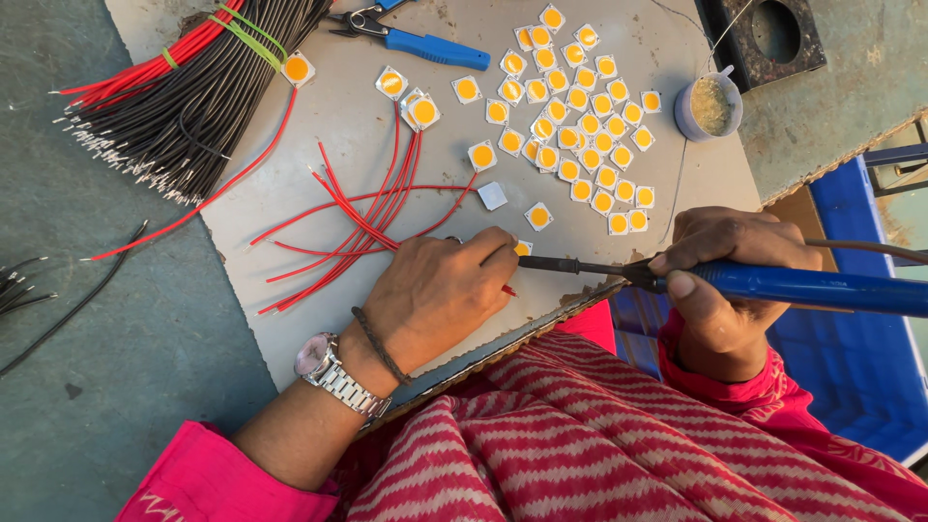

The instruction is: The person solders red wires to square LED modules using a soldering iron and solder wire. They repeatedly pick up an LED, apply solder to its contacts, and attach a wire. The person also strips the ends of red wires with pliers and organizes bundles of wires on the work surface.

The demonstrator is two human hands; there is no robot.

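The left hand (440, 295) rests on the grey board (348, 135) that lies on the tabletop (116, 329). Its grip is closed: the fingers are curled in and pinch a small square chip (523, 248) with a yellow middle, along with the end of a red wire (508, 290). The chip sits near the front edge of the board, just under the fingertips.

The right hand (725, 280) has its grip shut tight around the blue handle of a soldering iron (773, 285). The thumb lies on top of the handle. The dark metal tip of the iron points left and touches the chip by the left fingers.

More red wires (358, 217) fan out on the board beside the left hand. Many more yellow chips (580, 116) lie in a heap farther back. A bundle of black and red wires (184, 87) lies at the far left corner. Blue-handled pliers (416, 41) and a small round pot (710, 106) sit at the back.
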